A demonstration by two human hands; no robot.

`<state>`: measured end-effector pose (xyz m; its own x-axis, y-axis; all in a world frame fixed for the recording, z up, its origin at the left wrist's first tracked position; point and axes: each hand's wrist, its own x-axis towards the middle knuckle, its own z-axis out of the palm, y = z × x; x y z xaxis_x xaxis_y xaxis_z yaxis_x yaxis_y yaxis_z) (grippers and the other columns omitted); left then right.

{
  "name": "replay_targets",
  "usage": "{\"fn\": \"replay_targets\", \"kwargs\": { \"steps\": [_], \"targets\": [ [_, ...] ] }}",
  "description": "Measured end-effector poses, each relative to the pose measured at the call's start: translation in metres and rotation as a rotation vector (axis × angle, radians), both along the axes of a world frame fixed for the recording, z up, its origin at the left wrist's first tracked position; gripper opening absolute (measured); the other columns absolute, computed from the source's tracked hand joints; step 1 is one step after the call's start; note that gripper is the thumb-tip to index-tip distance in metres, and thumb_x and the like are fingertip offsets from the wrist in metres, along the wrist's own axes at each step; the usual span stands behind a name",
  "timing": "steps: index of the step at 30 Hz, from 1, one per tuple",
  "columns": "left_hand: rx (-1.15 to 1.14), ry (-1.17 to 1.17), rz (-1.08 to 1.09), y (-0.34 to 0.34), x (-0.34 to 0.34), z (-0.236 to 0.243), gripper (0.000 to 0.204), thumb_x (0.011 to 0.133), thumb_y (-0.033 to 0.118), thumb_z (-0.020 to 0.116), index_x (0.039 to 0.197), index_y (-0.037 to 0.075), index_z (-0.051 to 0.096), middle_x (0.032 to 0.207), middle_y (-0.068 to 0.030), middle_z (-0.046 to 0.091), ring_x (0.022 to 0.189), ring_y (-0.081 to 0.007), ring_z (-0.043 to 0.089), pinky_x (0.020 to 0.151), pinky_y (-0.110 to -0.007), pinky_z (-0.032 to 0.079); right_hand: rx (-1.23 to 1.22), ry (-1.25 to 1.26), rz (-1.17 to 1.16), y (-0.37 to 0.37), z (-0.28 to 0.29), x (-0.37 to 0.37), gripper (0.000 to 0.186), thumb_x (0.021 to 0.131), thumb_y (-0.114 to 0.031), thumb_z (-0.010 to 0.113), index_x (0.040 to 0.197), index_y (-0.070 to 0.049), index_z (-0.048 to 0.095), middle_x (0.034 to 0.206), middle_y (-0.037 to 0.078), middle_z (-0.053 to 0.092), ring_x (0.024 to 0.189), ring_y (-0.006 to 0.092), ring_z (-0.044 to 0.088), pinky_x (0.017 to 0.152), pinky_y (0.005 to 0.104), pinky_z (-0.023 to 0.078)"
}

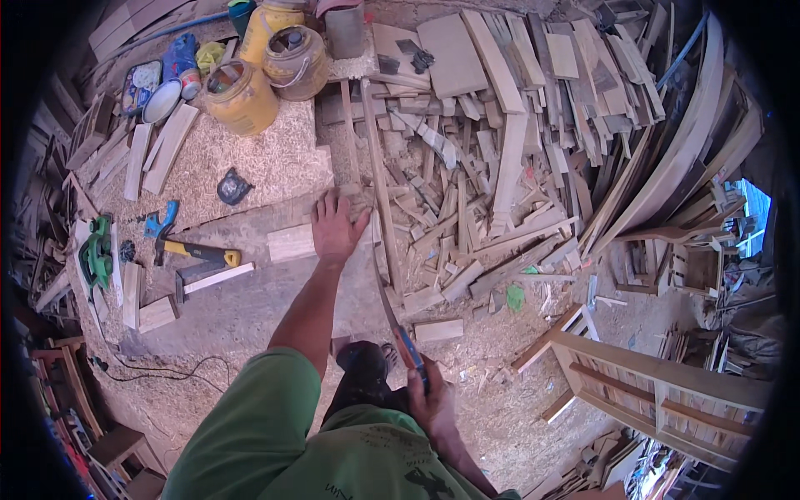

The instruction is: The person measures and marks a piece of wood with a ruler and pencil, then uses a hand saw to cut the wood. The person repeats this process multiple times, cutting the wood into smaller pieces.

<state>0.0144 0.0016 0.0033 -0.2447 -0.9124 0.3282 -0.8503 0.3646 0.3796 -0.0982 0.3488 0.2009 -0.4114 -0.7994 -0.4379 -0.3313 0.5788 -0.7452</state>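
My left hand (337, 225) lies palm-down at the bench edge with fingers spread, resting on a pale wooden board (288, 244). My right hand (427, 390) grips a handsaw (406, 343) with a blue handle, its blade reaching up to the board's right end beside my left hand. To the left on the worn bench top (212, 308) lie a yellow-handled tool (200, 250), a blue tool (160, 221), a square (181, 285) with a narrow pale strip by it, a green power planer (97, 250) and short blocks (157, 313).
Yellow buckets (242, 104), dishes and bags stand on the rear of the bench. A heap of offcuts (450, 200) and stacked planks (633, 150) fill the right. A wooden frame (633, 358) lies at lower right; a dark cable (175, 375) runs across the sawdust-covered floor.
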Motion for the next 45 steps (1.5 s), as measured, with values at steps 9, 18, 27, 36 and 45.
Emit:
{"fn": "replay_targets", "kwargs": {
  "steps": [9, 18, 27, 36, 45],
  "targets": [
    [-0.057, -0.014, -0.007, 0.004, 0.0, -0.003, 0.055, 0.098, 0.052, 0.074, 0.125, 0.004, 0.066, 0.153, -0.0206, 0.058, 0.144, -0.0408, 0.051, 0.122, -0.057, 0.039, -0.106, -0.006, -0.025, 0.014, -0.014, 0.011, 0.041, 0.116, -0.031, 0.058, 0.146, -0.004, 0.065, 0.075, 0.015, 0.067, 0.064, 0.0181, 0.06, 0.059, 0.0418, 0.05],
    [-0.055, -0.051, 0.023, -0.008, 0.004, 0.001, 0.052, 0.099, 0.049, 0.074, 0.124, 0.004, 0.065, 0.153, -0.0193, 0.058, 0.143, -0.0406, 0.052, 0.121, -0.057, 0.04, -0.107, 0.022, -0.146, -0.012, 0.023, -0.014, 0.048, 0.115, -0.038, 0.056, 0.149, -0.004, 0.062, 0.094, 0.027, 0.076, 0.08, 0.0413, 0.078, 0.07, 0.0506, 0.059],
    [-0.039, -0.011, 0.013, -0.009, 0.004, 0.006, 0.053, 0.098, 0.05, 0.075, 0.122, 0.003, 0.066, 0.153, -0.0198, 0.058, 0.143, -0.0413, 0.052, 0.121, -0.057, 0.039, -0.111, 0.008, -0.087, -0.029, -0.003, -0.004, 0.047, 0.116, -0.037, 0.056, 0.146, -0.002, 0.063, 0.08, 0.017, 0.069, 0.07, 0.0244, 0.069, 0.065, 0.0436, 0.053],
    [-0.013, -0.016, 0.022, -0.008, 0.003, 0.007, 0.057, 0.098, 0.052, 0.075, 0.125, 0.003, 0.066, 0.154, -0.0201, 0.057, 0.146, -0.0417, 0.049, 0.123, -0.059, 0.038, -0.09, 0.001, -0.052, -0.024, 0.016, -0.003, 0.045, 0.115, -0.032, 0.058, 0.151, -0.006, 0.061, 0.091, 0.025, 0.077, 0.078, 0.0421, 0.079, 0.069, 0.0516, 0.059],
    [-0.019, -0.012, 0.017, -0.009, -0.002, 0.007, 0.058, 0.099, 0.053, 0.074, 0.125, 0.002, 0.065, 0.154, -0.0213, 0.057, 0.145, -0.043, 0.05, 0.122, -0.058, 0.039, 0.019, 0.005, 0.037, -0.016, 0.008, 0.02, 0.046, 0.113, -0.035, 0.061, 0.154, -0.015, 0.06, 0.086, 0.023, 0.077, 0.076, 0.0418, 0.08, 0.067, 0.0521, 0.059]
  ]
}}
